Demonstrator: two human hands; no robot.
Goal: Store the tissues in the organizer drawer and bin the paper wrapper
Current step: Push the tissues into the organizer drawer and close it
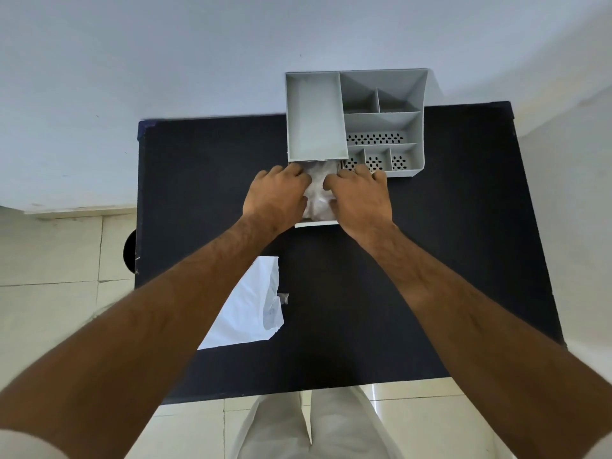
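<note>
From the head camera, looking down, a black counter (381,293) stands against a pale wall, with cream floor tiles on either side and the person's light trousers (308,429) at the near edge. At the far side of the counter sits a grey organizer (354,120), its top split into one long open compartment on the left and several smaller ones on the right, some with perforated bottoms. A white drawer (316,222) is pulled out toward the person from under the left part of the organizer; only its near front edge shows plainly between the wrists. Inside the drawer lies a crumpled white bundle of tissues (317,190), seen in the gap between the two hands. The left hand (276,193) rests palm down on the left side of the bundle, fingers curled loosely over it, neither pinching nor flat. The right hand (359,195) lies the same way on the right side, its fingertips reaching up to the organizer's front edge. Both hands touch the tissues and appear to press on them from above; whether any finger grips beneath cannot be told. Nearer, to the left and well apart from the drawer, a white paper wrapper (245,309) lies flat on the counter, partly hidden under the left forearm. A dark round object (129,251) shows beyond the counter's left edge.
</note>
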